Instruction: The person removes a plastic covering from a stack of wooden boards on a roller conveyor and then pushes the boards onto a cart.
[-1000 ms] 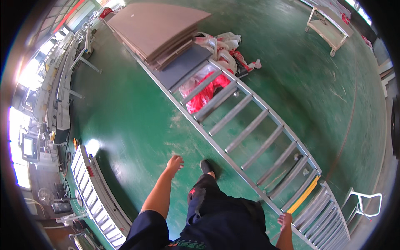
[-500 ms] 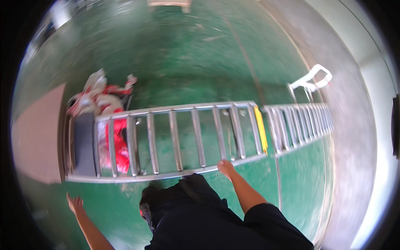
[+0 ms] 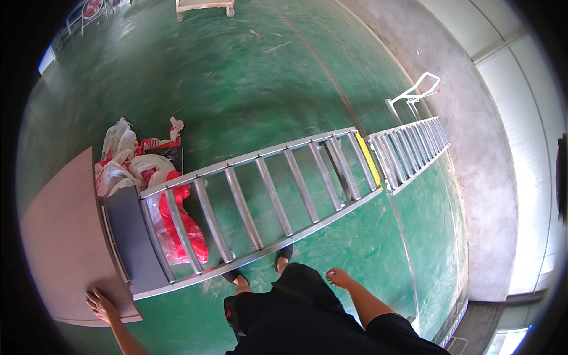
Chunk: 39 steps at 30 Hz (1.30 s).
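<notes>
My left hand (image 3: 102,307) lies flat with spread fingers on the brown tabletop (image 3: 65,236), close to its near right corner. Next to that tabletop is a dark grey plate (image 3: 133,236), where the roller conveyor (image 3: 269,196) begins, with metal rollers set apart between two rails. My right hand (image 3: 338,278) hangs in front of the conveyor's near rail without touching it. Its fingers are curled in, and I make out nothing in them. Red and white plastic bags (image 3: 127,163) are heaped behind the conveyor, and more of them show through its rollers.
A yellow strip (image 3: 368,160) crosses the conveyor's right end. Beyond it a second roller conveyor (image 3: 408,154) runs toward the wall (image 3: 503,89). Behind that stands a white tubular handle (image 3: 414,94). A wheeled cart (image 3: 204,5) is at the far edge, and a round red fan (image 3: 93,8) at far left.
My left hand has come down from the air onto the brown tabletop. My right hand has drawn back from the near rail. The view has turned and shifted toward the tabletop.
</notes>
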Motion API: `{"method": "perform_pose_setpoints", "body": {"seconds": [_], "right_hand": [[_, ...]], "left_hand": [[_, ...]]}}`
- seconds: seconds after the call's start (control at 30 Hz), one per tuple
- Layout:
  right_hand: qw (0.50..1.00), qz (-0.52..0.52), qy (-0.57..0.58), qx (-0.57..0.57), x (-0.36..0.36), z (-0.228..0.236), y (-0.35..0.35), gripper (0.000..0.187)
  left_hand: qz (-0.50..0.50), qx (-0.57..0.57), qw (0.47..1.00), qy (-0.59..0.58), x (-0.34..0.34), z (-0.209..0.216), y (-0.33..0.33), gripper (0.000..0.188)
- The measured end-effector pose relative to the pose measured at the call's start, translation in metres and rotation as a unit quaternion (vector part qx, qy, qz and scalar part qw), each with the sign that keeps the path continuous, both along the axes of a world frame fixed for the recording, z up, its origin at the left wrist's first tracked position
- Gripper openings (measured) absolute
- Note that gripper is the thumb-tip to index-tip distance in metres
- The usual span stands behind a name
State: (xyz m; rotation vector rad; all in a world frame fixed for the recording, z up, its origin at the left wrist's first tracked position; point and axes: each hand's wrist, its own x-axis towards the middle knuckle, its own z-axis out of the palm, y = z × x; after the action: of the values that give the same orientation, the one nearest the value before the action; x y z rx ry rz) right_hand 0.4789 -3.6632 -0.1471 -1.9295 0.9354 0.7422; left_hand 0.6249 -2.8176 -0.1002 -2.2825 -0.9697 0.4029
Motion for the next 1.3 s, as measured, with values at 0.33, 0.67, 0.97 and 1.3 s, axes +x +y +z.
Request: {"method": "perform_pose_setpoints", "body": {"seconds": [0.33, 0.67, 0.97, 1.3], "right_hand": [[0.993, -0.01, -0.12, -0.016, 0.116, 0.071, 0.073, 0.03], [0.995, 0.016, -0.097, 0.003, 0.098, 0.06, 0.066, 0.029], [0.998, -0.053, -0.007, -0.016, 0.072, 0.085, 0.044, 0.031], [1.0, 0.008, -0.027, -0.004, 0.091, 0.089, 0.053, 0.03]], "left_hand": [[0.105, -0.083, 0.967, -0.216, -0.008, -0.005, -0.001, 0.073], [0.062, -0.088, 0.972, -0.209, -0.004, 0.011, -0.026, 0.07], [0.051, -0.128, 0.957, -0.256, 0.002, 0.022, -0.048, 0.069], [0.039, -0.153, 0.954, -0.254, 0.014, 0.037, -0.078, 0.068]]}}
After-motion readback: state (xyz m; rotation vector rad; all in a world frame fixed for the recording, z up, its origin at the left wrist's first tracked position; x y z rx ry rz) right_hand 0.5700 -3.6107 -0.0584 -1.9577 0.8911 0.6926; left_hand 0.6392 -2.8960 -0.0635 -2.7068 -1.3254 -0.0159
